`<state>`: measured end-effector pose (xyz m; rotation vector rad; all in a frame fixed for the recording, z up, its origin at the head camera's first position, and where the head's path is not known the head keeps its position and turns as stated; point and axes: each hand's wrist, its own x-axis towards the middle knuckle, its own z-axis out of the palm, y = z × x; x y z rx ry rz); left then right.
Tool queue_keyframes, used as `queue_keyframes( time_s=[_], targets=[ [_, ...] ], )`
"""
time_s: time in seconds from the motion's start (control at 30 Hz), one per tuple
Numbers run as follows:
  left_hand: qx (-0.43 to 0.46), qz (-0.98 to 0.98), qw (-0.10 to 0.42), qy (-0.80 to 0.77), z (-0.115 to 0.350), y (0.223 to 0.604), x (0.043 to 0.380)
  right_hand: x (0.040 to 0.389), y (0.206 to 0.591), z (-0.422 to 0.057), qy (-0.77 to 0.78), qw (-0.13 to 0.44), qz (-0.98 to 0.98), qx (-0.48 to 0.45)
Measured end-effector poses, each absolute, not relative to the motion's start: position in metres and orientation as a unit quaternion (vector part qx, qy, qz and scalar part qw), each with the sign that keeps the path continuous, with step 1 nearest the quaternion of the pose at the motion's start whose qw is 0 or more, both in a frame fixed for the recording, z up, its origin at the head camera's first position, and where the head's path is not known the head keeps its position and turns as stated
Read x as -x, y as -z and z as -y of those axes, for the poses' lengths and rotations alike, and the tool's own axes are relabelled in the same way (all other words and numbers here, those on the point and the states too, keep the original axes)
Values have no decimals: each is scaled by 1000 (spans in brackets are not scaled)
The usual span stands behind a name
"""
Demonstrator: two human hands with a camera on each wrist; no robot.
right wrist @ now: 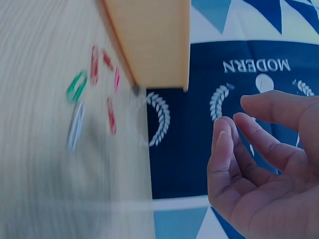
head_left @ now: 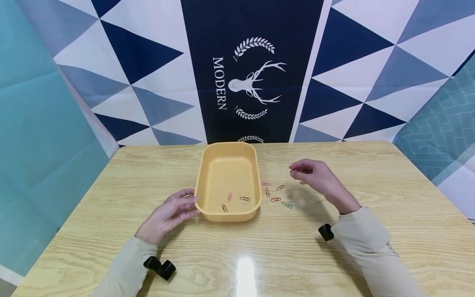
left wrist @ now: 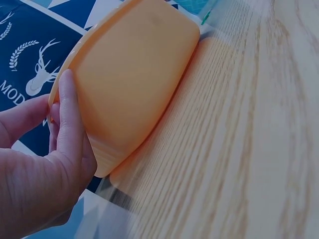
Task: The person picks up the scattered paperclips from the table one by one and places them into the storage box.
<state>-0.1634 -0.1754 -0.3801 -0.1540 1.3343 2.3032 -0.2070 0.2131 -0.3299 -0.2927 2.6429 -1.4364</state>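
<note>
My left hand [head_left: 168, 215] holds a yellow plastic tray [head_left: 230, 173] by its near left rim. In the left wrist view, the thumb and fingers grip the tray's edge [left wrist: 134, 64] from both sides. Several paper clips, red, pink and pale, lie on the tray floor; one is a pink paper clip [head_left: 229, 197]. My right hand [head_left: 315, 179] hovers right of the tray, its fingers loosely bent. The right wrist view shows nothing between those fingers. Below and left of it, several paper clips are scattered, among them a green paper clip [head_left: 286, 204] and a silver paper clip [head_left: 294, 204].
Everything stands on a light wood table [head_left: 208, 255] whose back edge meets a patterned cloth backdrop [head_left: 252, 24]. The tray sits close to that back edge. Black straps with small mounts [head_left: 159, 267] are worn on both sleeves.
</note>
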Motion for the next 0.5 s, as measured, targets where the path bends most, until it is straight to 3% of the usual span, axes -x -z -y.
queue_keyframes(
  time_s=[0.5],
  targets=[
    [37, -500, 234, -833, 175, 380, 163, 209, 333, -229, 445, 113, -885, 82]
  ],
)
